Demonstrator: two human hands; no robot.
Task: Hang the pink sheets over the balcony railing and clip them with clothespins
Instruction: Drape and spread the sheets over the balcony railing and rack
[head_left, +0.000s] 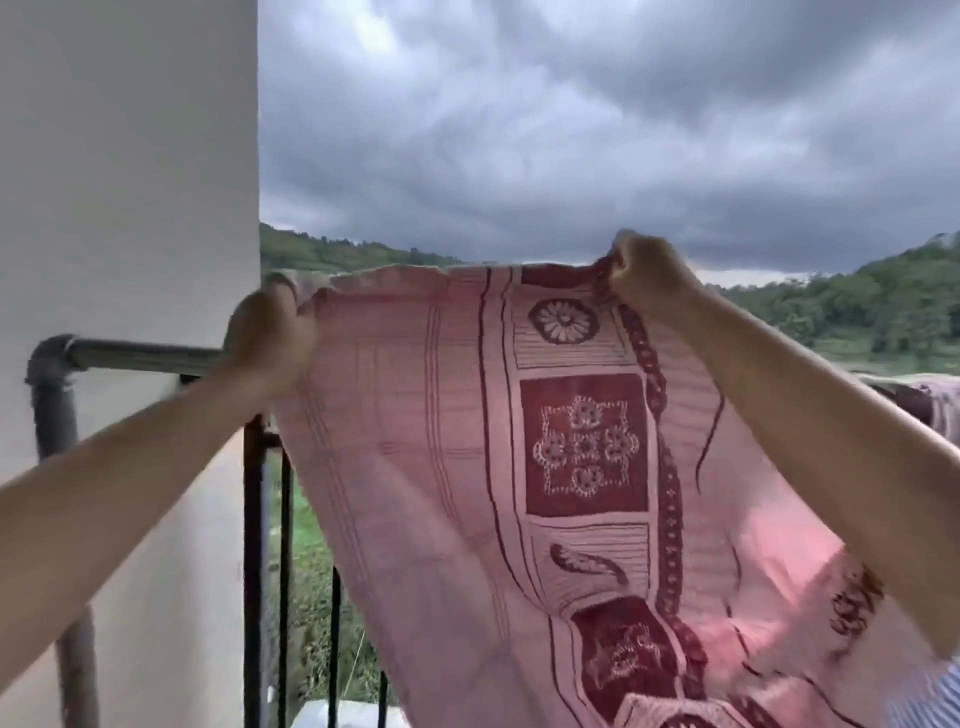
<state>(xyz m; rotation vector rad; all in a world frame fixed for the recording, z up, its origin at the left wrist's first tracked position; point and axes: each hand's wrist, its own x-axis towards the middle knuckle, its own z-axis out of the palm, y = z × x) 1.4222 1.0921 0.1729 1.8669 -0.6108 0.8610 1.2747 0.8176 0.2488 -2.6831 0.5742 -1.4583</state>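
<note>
A pink sheet (415, 441) with dark red flower and paisley panels hangs spread out in front of me, raised above the balcony railing (254, 519). My left hand (272, 332) grips its top left corner. My right hand (644, 275) pinches the top edge further right, slightly higher. The cloth drops from both hands and hides most of the railing behind it. No clothespins are in view.
A white wall (130, 182) fills the left side, with a grey pipe (52, 395) bending along and down it. Black railing bars show at lower left. Another patterned cloth (935, 405) lies over the railing at far right. Green hills and dark clouds lie beyond.
</note>
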